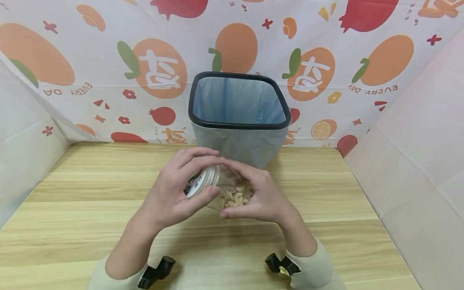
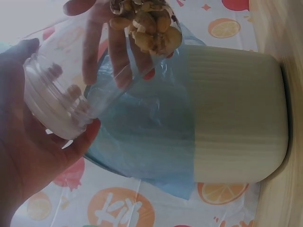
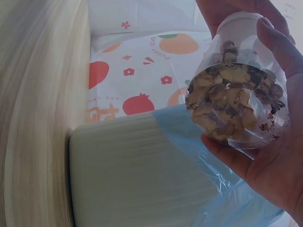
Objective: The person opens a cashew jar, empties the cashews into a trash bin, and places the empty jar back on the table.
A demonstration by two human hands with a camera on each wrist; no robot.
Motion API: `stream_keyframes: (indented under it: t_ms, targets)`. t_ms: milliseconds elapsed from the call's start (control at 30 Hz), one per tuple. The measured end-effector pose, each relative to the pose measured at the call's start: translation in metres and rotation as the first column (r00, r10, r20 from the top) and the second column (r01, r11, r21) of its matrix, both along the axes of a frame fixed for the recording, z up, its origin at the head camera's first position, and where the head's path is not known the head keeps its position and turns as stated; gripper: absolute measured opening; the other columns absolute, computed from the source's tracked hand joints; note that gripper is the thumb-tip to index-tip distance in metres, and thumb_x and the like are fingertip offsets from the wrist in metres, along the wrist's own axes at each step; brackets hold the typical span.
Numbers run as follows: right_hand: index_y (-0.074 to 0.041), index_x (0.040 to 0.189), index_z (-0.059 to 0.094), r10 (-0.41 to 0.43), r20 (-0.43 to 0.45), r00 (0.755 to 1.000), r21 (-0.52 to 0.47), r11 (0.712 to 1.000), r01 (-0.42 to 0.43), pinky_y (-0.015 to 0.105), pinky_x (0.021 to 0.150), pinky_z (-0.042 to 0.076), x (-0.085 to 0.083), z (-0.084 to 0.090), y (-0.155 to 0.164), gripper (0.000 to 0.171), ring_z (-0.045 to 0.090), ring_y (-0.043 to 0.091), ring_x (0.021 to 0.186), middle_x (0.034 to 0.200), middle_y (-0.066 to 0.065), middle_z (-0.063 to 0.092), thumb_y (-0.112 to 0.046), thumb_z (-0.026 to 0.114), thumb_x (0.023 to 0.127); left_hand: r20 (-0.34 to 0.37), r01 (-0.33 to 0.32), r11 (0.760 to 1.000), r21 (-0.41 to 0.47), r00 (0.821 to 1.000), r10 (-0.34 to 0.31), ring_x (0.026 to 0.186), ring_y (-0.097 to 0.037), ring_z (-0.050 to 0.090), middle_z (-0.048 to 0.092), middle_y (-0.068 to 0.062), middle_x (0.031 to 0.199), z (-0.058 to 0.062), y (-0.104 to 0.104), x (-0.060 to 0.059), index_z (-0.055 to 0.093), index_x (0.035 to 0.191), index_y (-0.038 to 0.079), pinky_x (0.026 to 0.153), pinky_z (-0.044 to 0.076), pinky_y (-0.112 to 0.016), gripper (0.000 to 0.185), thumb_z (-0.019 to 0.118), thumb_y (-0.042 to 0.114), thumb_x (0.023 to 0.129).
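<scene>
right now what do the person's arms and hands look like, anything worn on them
The left hand and right hand are bare, with no gloves or rings visible. A pale cream fabric left sleeve and matching right sleeve end on the forearms. Each cuff carries a small black device; the right one has a yellowish mark. No cables show.

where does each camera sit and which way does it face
Head: on the person's head, facing forward and down at the jar and bin; left hand, right hand and sleeves show.
Left wrist: worn there, facing the jar's side; both hands show.
Right wrist: worn there, facing the jar's base; both hands show.
Wrist views share the jar, bin and blue liner.
</scene>
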State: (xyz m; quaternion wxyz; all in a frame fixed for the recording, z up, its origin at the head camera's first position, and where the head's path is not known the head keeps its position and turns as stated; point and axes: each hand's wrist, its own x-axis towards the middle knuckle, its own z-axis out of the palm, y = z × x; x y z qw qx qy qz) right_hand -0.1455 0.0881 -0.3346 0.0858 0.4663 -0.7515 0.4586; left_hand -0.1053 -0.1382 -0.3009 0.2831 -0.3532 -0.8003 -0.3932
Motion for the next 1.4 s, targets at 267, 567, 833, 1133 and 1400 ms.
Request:
stream_keyframes:
  t_ms: [267, 567, 833, 1133, 1400]
  targets:
    - [-0.012, 0.147, 0.048, 0.043, 0.076, 0.996, -0.011, 0.999, -0.042, 0.036, 0.098, 0.052, -0.0022, -0.0012, 0.0031, 0.098, 0.061, 0.017, 0.123, 0.140, 0.002, 0.059, -0.024, 0.096, 0.062, -0.019, 0.121, 0.992, -0.039, 0.992, -0.122, 0.132, -0.027, 0.047, 0.052, -0.010, 0.144, 0.0035, -0.0042, 0.0001, 0.062, 0.134, 0.015, 0.104, 0.041, -0.038, 0.056, 0.061, 0.053, 0.093]
    - [-0.016, 0.147, 0.048, 0.126, 0.127, 0.984, -0.054, 0.991, -0.120, 0.039, 0.102, 0.050, -0.0016, -0.0005, 0.0026, 0.090, 0.062, 0.018, 0.121, 0.137, -0.001, 0.061, -0.052, 0.084, 0.073, -0.117, 0.242, 0.970, -0.008, 0.963, -0.242, 0.123, -0.030, 0.053, 0.059, -0.014, 0.132, 0.0059, -0.0011, -0.0027, 0.065, 0.129, 0.008, 0.104, 0.041, -0.030, 0.045, 0.062, 0.040, 0.097]
    - [-0.013, 0.147, 0.048, 0.067, 0.070, 0.995, -0.032, 0.997, -0.064, 0.037, 0.099, 0.052, -0.0026, -0.0001, 0.0019, 0.097, 0.062, 0.019, 0.120, 0.138, 0.001, 0.061, -0.031, 0.095, 0.064, -0.071, 0.147, 0.989, 0.003, 0.987, -0.147, 0.121, -0.026, 0.054, 0.061, -0.012, 0.129, 0.0036, -0.0026, -0.0032, 0.067, 0.125, 0.010, 0.098, 0.043, -0.028, 0.045, 0.061, 0.044, 0.097]
    - [-0.012, 0.149, 0.046, -0.007, -0.027, 1.000, -0.003, 1.000, 0.007, 0.032, 0.096, 0.053, -0.0017, -0.0003, -0.0004, 0.102, 0.062, 0.016, 0.120, 0.138, 0.001, 0.062, -0.027, 0.097, 0.061, -0.021, 0.034, 0.999, 0.014, 0.999, -0.034, 0.121, -0.023, 0.056, 0.062, -0.007, 0.129, 0.0015, -0.0053, -0.0021, 0.068, 0.125, 0.015, 0.098, 0.044, -0.027, 0.043, 0.066, 0.044, 0.093]
    - [-0.012, 0.148, 0.046, 0.007, -0.011, 1.000, -0.011, 1.000, -0.007, 0.033, 0.095, 0.054, -0.0021, -0.0012, 0.0000, 0.101, 0.064, 0.017, 0.118, 0.135, 0.002, 0.064, -0.026, 0.097, 0.062, 0.009, 0.032, 0.999, -0.002, 0.999, -0.032, 0.123, -0.021, 0.054, 0.061, -0.007, 0.131, 0.0022, -0.0068, -0.0011, 0.068, 0.127, 0.016, 0.096, 0.045, -0.028, 0.044, 0.073, 0.036, 0.088]
